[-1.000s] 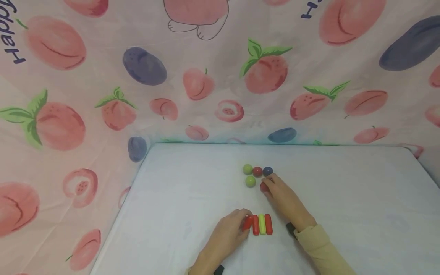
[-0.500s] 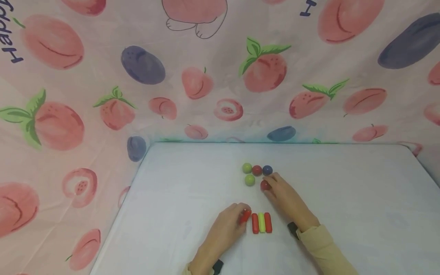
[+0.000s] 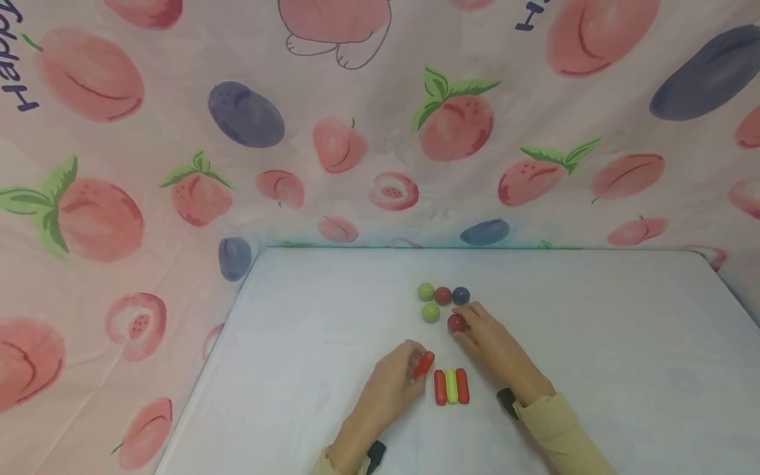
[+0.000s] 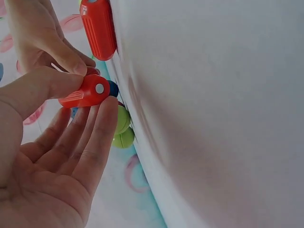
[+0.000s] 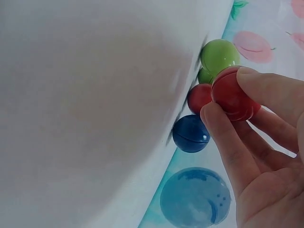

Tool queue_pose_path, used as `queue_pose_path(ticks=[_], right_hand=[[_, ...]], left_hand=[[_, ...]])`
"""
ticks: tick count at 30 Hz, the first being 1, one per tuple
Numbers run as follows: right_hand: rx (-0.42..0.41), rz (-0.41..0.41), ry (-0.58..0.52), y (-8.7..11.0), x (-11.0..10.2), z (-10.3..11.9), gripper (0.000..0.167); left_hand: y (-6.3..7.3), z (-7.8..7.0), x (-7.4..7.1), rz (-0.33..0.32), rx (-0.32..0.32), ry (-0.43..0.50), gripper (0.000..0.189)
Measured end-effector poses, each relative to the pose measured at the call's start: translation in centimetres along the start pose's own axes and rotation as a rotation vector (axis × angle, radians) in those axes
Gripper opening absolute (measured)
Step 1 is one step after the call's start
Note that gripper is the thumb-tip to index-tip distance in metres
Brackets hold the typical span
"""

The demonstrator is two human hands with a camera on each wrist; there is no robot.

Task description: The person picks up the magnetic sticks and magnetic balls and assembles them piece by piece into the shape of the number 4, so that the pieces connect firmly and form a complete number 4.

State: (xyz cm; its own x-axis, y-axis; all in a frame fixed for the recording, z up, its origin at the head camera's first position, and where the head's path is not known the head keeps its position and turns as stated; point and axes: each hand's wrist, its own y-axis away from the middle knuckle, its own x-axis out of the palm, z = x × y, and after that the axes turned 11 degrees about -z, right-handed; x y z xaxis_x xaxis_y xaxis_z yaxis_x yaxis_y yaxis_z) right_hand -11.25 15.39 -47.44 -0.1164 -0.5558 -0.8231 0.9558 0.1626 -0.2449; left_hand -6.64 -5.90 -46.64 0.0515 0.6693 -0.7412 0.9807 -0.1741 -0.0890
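My left hand (image 3: 386, 386) pinches a red toy stick (image 3: 424, 364) between thumb and fingers, tilted and apart from the row. In the left wrist view, the red stick (image 4: 88, 92) shows a small pale disc on its side near one end. Beside it, two red sticks and a yellow-green stick (image 3: 452, 386) lie side by side on the white table. My right hand (image 3: 495, 346) pinches a red ball (image 5: 232, 92) between thumb and fingers. Just beyond stand a green ball (image 3: 425, 291), another red ball (image 3: 443, 295) and a blue ball (image 3: 461, 295) in a row, with a second green ball (image 3: 431, 313) nearer.
The white table (image 3: 309, 330) extends on both sides of the hands. A fruit-printed cloth (image 3: 356, 99) hangs behind it and along the left. A dark strap part (image 3: 507, 401) sits at the right wrist.
The left hand has drawn the red stick away from the row, moving slightly up the head view, and tilted it. The right hand stays nearly in place with its red ball.
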Motion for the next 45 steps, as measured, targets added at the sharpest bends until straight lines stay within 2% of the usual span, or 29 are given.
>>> queue_pose_path(ticks=[5,15,27,39,45], right_hand=[[-0.013,-0.017,-0.021,0.1,-0.2,-0.2,0.043],[0.011,0.026,-0.037,0.6,-0.5,0.1,0.043],[0.018,0.013,-0.067,0.9,-1.0,0.6,0.043],[0.002,0.012,-0.110,1.2,-1.2,0.8,0.043],[-0.055,-0.024,-0.166,1.4,-1.4,1.0,0.043]], left_hand=[[-0.5,0.1,0.0,-0.013,0.013,0.045,0.038],[-1.1,0.3,0.1,-0.023,0.050,0.056,0.036],[-1.9,0.3,-0.2,-0.035,0.075,0.098,0.034],[-2.7,0.8,0.1,-0.031,0.103,0.112,0.033],[-3.1,0.6,0.1,-0.046,0.133,0.088,0.035]])
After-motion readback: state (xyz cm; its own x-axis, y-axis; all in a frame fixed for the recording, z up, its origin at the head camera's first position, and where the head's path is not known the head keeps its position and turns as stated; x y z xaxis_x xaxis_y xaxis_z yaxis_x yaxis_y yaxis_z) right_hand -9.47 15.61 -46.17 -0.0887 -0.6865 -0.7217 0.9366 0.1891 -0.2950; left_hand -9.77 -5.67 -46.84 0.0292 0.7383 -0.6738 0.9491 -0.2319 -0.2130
